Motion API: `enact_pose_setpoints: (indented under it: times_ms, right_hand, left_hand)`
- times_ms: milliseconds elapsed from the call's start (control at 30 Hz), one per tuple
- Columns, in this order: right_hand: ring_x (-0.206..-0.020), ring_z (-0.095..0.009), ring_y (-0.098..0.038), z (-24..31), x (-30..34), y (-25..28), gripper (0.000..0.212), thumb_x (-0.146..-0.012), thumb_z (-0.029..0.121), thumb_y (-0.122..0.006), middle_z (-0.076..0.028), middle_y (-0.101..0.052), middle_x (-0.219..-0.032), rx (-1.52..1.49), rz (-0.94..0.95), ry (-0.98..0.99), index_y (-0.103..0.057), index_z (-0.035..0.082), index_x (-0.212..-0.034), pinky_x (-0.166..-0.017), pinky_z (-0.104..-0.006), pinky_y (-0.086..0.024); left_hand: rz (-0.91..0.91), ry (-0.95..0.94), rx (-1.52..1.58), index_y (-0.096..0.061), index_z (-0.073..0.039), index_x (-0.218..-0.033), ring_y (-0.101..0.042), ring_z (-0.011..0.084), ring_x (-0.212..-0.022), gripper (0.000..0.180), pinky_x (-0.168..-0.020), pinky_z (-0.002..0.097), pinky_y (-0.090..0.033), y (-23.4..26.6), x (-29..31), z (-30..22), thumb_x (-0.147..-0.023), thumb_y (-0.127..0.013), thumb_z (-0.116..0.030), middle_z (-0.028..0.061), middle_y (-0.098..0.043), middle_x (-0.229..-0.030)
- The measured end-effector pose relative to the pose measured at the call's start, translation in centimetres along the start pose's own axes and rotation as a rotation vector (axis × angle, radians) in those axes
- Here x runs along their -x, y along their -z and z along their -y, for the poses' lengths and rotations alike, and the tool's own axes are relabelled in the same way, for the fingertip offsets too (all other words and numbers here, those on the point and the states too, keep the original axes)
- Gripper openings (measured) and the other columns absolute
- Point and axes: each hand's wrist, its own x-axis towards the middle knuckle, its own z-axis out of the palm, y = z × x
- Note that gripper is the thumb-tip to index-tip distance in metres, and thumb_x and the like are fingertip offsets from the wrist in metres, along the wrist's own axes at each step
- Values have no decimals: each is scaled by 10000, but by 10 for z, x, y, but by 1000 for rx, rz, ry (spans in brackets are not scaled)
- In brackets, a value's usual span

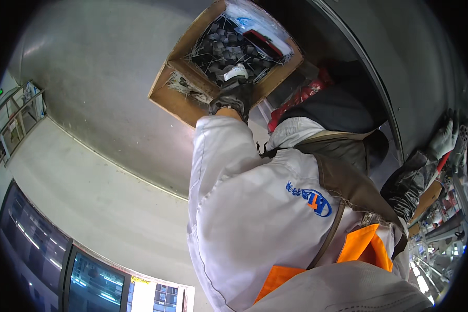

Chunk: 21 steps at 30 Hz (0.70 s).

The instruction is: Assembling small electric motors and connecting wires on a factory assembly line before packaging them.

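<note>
My left hand (235,93) reaches down into a cardboard box (179,104), a black cuff round its wrist and pale glove material showing over the knuckles. Its fingers are hidden among many small dark square pieces (229,48) with thin pale strands between them. I cannot tell whether it grips one. Far to the right, my right hand (444,139) wears a grey-white glove below a shiny black sleeve. A narrow red thing (443,162) lies close by its palm. The hand is small and distorted there, so its grip is unclear.
A cardboard divider splits the box; pale scraps (184,86) lie in the smaller part. A dark red-edged flat object (262,44) rests on clear plastic wrap (249,18) inside. Red material (301,96) is beside the box. Cluttered shelving (444,229) stands at the right; windows (93,281) at lower left.
</note>
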Motion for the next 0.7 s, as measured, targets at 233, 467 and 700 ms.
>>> enact_pose_setpoints:
  times_ms: [233,467,700]
  right_hand:
    - [-1194,-253,-638,26,21,64,328,-1048,55,-474,-207,-657,-1291,144,-233,39,-573,-76,-1331,-1047,-328,-513]
    - [-1147,-240,-657,19,14,38,315,-1044,65,-488,-193,-671,-1261,65,-209,8,-591,-81,-1303,-1001,-325,-540]
    - [-1167,-226,-649,14,11,37,332,-1049,75,-483,-193,-671,-1271,-30,-164,-8,-572,-77,-1331,-1007,-310,-530]
  left_hand:
    - [-44,-189,528,-731,-177,-1158,-731,291,-976,324,-872,434,-555,74,64,-125,-878,-700,-338,147,-748,-1074]
    - [-157,-99,1291,-629,8,-1005,-670,192,-872,84,-803,310,-567,57,112,-37,-934,-672,-4,43,-662,-898]
    - [246,-74,2232,-568,-30,-1193,-677,324,-889,323,-792,544,-578,49,118,10,-918,-702,-133,126,-662,-1059]
